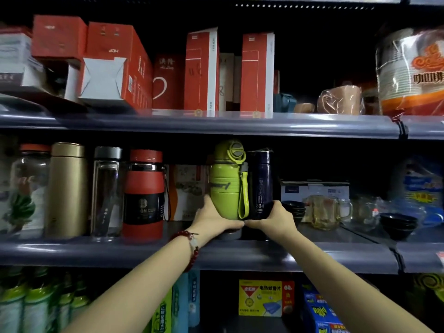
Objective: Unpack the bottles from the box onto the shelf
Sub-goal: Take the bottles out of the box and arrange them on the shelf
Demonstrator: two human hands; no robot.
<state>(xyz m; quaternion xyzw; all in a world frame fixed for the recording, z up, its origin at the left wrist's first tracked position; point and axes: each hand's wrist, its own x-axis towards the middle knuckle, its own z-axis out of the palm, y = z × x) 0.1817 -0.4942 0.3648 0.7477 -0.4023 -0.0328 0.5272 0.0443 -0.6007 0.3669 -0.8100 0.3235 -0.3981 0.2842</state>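
Observation:
A lime-green bottle with a loop strap stands upright over the middle shelf, and my left hand is wrapped around its base. Right beside it, touching, is a dark navy bottle marked 304, with my right hand gripping its lower end. Both bottles sit in the gap between the red bottle and the glassware to the right. Whether their bases rest on the shelf is hidden by my hands. No box for unpacking is in view.
Left on the same shelf stand a clear bottle, a gold flask and a glass jar. Glass mugs and dark bowls sit to the right. Red cartons fill the upper shelf.

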